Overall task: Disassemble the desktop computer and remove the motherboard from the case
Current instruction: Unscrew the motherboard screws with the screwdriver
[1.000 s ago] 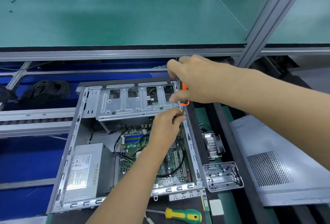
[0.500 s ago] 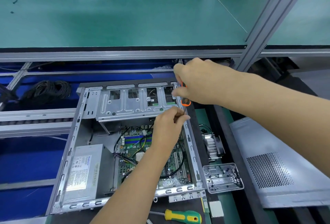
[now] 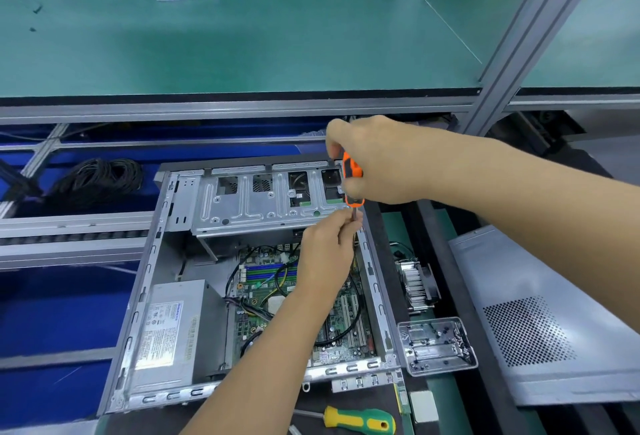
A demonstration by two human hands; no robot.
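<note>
Left hand (image 3: 327, 254): reaching over the open case, fingertips pinching the dark screwdriver shaft (image 3: 354, 218) at the case's 1 o'clock corner.
Right hand (image 3: 374, 161): above the left, fingers wrapped around the orange screwdriver handle (image 3: 351, 180), held about upright.
Green-yellow screwdriver (image 3: 360, 420): lying on the bench at 6 o'clock, just outside the case.
Case (image 3: 138, 313): lying open on its side at the centre of the view.
Motherboard (image 3: 263, 292): seated in the case floor with black cables across it; the left forearm hides part of it.
Power supply (image 3: 169, 334): at 7 o'clock inside the case.
Clear tray (image 3: 436, 344): just beside the case at 4 o'clock.
Heatsink (image 3: 415, 282): at 3 o'clock, beyond the tray.
Side panel (image 3: 540, 313): flat at 3 o'clock, farther right.
Drive cage (image 3: 263, 202): at the case's 12 o'clock end.
</note>
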